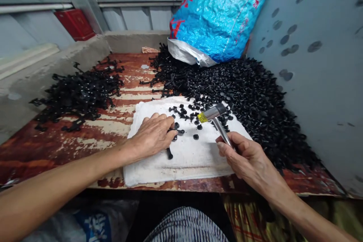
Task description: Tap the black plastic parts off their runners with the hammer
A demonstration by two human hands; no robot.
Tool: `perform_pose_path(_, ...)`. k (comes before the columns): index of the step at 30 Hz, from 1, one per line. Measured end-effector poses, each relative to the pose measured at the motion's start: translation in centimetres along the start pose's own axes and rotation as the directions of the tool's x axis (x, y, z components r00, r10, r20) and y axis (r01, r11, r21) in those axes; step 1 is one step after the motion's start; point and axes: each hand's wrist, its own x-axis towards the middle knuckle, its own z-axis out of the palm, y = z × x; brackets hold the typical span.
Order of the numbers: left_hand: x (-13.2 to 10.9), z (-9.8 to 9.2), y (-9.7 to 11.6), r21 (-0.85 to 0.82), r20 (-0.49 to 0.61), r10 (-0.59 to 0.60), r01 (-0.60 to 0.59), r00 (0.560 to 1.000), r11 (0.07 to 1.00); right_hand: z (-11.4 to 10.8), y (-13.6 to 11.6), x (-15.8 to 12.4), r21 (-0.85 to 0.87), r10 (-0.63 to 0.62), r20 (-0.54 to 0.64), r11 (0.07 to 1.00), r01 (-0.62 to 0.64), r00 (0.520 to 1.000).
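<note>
My right hand grips the metal handle of a small mallet, which has a yellow face on one end and a black one on the other. The mallet's head is raised over the white cloth. On the cloth's left part, my left hand has its fingers closed on a black plastic part with arms; the fingers hide its middle. Small black round-headed pieces lie scattered on the cloth beyond and between my hands.
A large heap of black pieces spreads along the right, beneath a blue sack. To the left is a pile of black armed parts on the worn red-brown tabletop. A grey panel borders the right side.
</note>
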Motion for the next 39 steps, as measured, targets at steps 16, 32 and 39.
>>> perform_pose_path(16, 1.3, 0.7, 2.8, -0.836, 0.417, -0.192, 0.458, 0.888, 0.303, -0.8, 0.9, -0.2, 0.099, 0.008, -0.011, 0.995, -0.007, 1.0)
perform_pose_path(32, 1.4, 1.6, 3.4, -0.877, 0.366, -0.236, 0.419, 0.9, 0.235, -0.7, 0.8, -0.2, 0.102, 0.004, -0.029, 0.995, -0.001, 1.0)
perform_pose_path(39, 1.6, 1.4, 3.7, -0.861, 0.384, -0.252, 0.443, 0.888, 0.251, -0.7, 0.5, -0.3, 0.075, 0.015, -0.019, 0.997, -0.014, 1.0)
